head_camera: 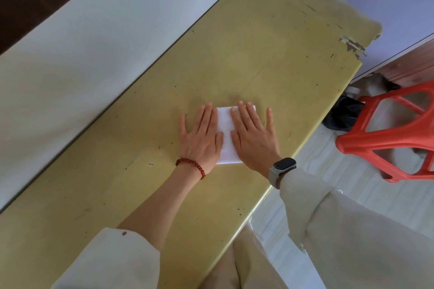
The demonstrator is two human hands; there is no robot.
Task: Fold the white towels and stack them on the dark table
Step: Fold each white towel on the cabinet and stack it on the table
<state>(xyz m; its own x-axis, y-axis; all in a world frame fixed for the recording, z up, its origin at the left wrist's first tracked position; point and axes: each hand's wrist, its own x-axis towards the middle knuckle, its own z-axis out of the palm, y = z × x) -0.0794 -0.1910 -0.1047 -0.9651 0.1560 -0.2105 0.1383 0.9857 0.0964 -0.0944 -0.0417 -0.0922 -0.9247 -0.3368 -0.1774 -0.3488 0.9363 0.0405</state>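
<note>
Head view: a folded white towel (pixel 226 135) lies flat on a yellow-green table (pixel 258 54), near the table's 3 o'clock edge, roughly mid-frame. Both hands lie flat on it, palms down, fingers stretched out; neither pinches or curls round anything. The left hand (pixel 200 134) covers the towel's 9 o'clock side, w/ its thumb side on the cloth and the rest spilling onto the bare tabletop. The right hand (pixel 254 135) covers the 3 o'clock side, its little finger splayed out onto the table. Only a narrow strip of towel shows between them, plus its corners at 12 and 6.

Left wrist carries a red bead bracelet (pixel 190 166); right wrist a dark watch (pixel 283 166) on a pale strap. Both sleeves are cream.

Around: tabletop is scuffed, chipped at the corner approx 2 o'clock. A pale wall (pixel 82 42) runs along the table's 10 o'clock side. An orange-red plastic stool (pixel 385 134) stands on the floor at 3 o'clock, well apart from the towel. Nothing else sits on the table near the hands.
</note>
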